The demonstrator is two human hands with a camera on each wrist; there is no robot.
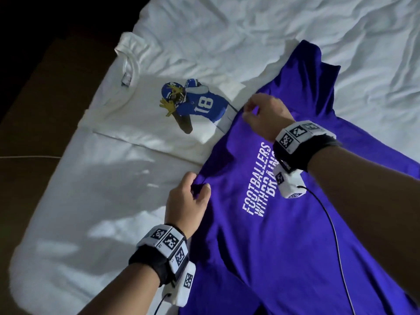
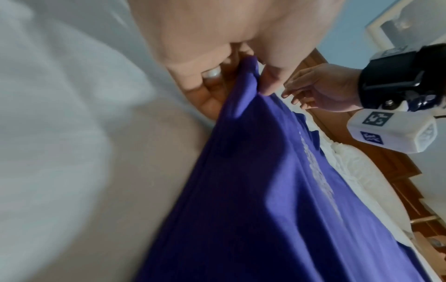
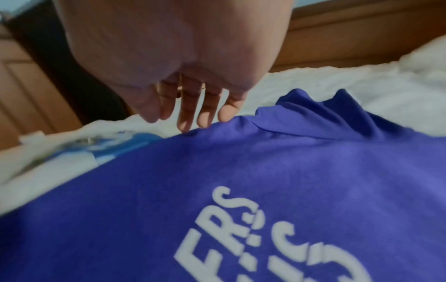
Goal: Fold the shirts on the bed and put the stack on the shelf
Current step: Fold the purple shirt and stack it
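A purple shirt with white lettering lies spread on the white bed, print up. My left hand pinches a bunch of its fabric at the near left edge; the left wrist view shows fingers and thumb curled round the purple shirt. My right hand hovers at the far left edge. Its fingers hang nearly straight, tips just touching the purple shirt and holding nothing. A white shirt with a blue football player print lies flat to the left, partly under the purple one.
The bed's left edge runs diagonally, with dark brown floor and a thin white cable beyond it. Rumpled white bedding fills the far right. A wooden headboard stands behind the bed. Wrist cameras and a black cable hang from my arms.
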